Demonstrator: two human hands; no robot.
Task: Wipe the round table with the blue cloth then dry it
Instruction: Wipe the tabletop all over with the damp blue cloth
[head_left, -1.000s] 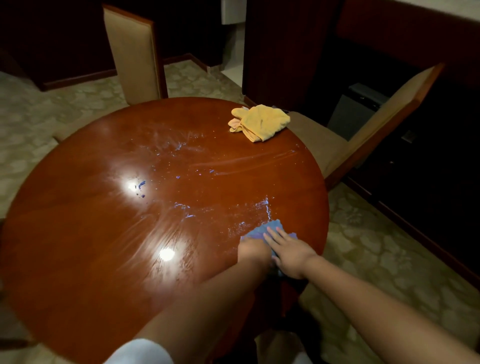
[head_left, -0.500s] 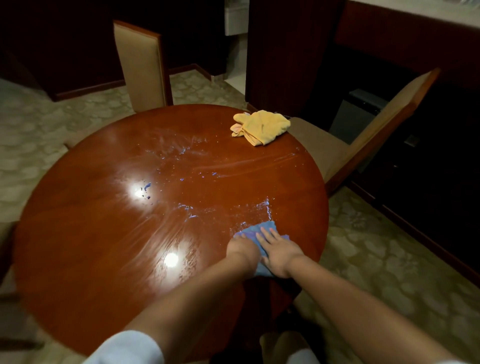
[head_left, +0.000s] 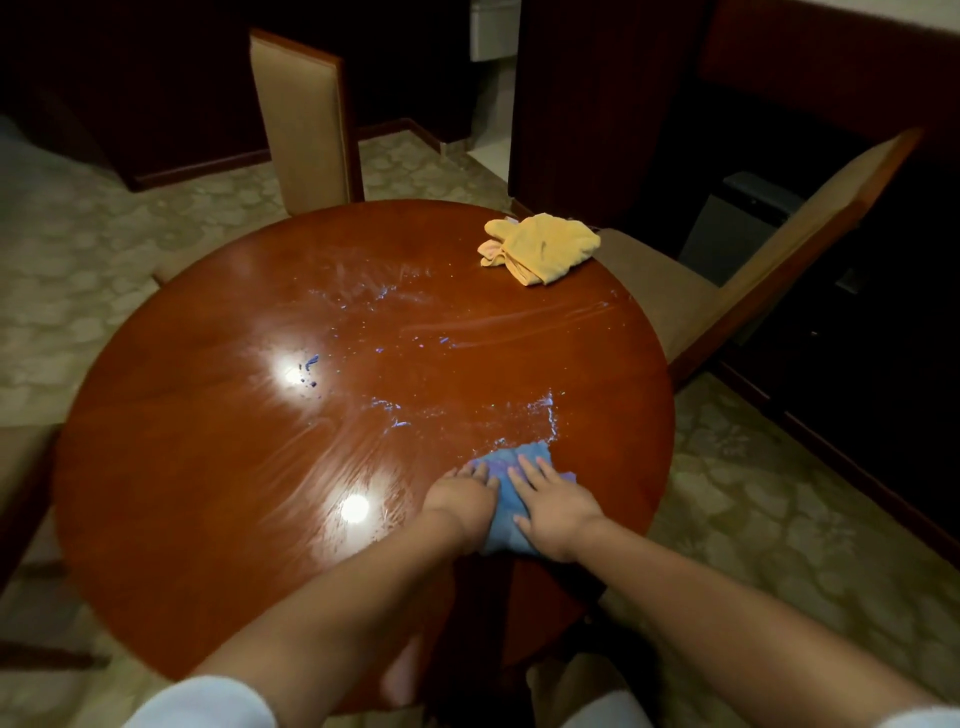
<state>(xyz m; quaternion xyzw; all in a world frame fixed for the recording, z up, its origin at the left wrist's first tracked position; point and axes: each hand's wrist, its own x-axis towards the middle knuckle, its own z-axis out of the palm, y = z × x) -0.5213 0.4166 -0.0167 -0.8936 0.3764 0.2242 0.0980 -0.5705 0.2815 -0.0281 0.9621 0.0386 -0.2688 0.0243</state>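
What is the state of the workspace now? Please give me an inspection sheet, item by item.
Surface: round glossy reddish-brown wooden table, wet streaks and droplets across the middle, two bright lamp reflections.
Job's things: blue cloth flat on the table near its right front edge, under both hands; crumpled yellow cloth lies untouched at the far right edge.
Clutter: nothing seen.
Grippers: left hand and right hand press side by side on the blue cloth, fingers straight.
Cables: nothing seen.
Surroundings: two beige padded chairs with wooden frames, one at the far side, one at the right; patterned carpet; dark wooden walls.
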